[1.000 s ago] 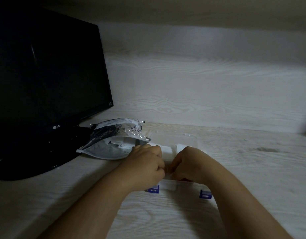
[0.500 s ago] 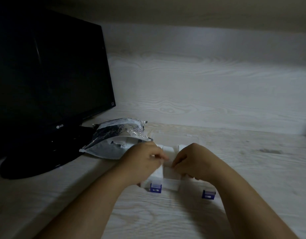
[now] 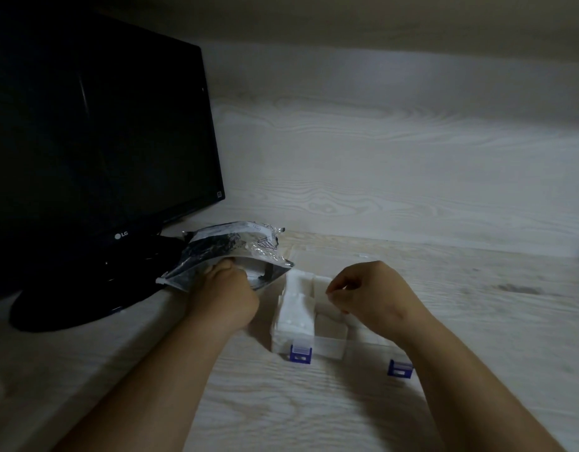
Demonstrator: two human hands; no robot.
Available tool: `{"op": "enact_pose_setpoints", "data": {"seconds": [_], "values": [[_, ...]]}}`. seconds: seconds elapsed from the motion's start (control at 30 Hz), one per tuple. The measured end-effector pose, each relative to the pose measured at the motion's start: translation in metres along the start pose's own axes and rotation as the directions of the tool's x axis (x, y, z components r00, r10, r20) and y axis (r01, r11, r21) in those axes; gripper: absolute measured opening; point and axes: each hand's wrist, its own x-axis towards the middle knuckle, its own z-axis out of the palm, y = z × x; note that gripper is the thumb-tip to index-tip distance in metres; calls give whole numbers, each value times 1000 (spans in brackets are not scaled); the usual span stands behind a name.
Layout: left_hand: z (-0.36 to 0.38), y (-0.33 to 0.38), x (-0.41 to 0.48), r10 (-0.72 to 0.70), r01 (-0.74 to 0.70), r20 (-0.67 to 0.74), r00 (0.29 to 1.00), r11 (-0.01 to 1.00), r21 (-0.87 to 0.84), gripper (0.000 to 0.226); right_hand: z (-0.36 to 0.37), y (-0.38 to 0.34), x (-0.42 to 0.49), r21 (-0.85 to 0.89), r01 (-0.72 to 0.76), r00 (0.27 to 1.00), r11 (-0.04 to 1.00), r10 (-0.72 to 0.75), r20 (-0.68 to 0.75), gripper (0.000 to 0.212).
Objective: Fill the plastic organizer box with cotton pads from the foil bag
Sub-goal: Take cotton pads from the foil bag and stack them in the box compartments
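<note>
Held left hand (image 3: 223, 292) in crinkled silver foil bag (image 3: 228, 246), grip hidden; right hand (image 3: 374, 293) slack, empty, over clear plastic organizer box (image 3: 330, 348).

Clear plastic organizer box (image 3: 329, 346) part-filled w/ cotton pads (image 3: 294, 308), foil bag (image 3: 229, 252) just beside it.
Box sits upright on the bench (image 3: 314, 412), 2 blue latches (image 3: 300, 353) on its near edge; white pads packed tight in the left compartment, other compartments unclear. Silver-and-black bag lies flat at the box's far-left corner, mouth open toward the box, white showing inside.
</note>
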Motion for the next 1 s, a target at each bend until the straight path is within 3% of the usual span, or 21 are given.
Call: {"op": "enact_pose_setpoints", "data": {"seconds": [0.37,1.0], "values": [[3,2,0,64,-63,-41,997,997,37,44,3,3,1,-17,5,1000,1000,-5,7,15],[2,2,-2,35,-36,8,999,999,22,57,4,3,2,-27,4,1000,1000,-4,23,14]]}}
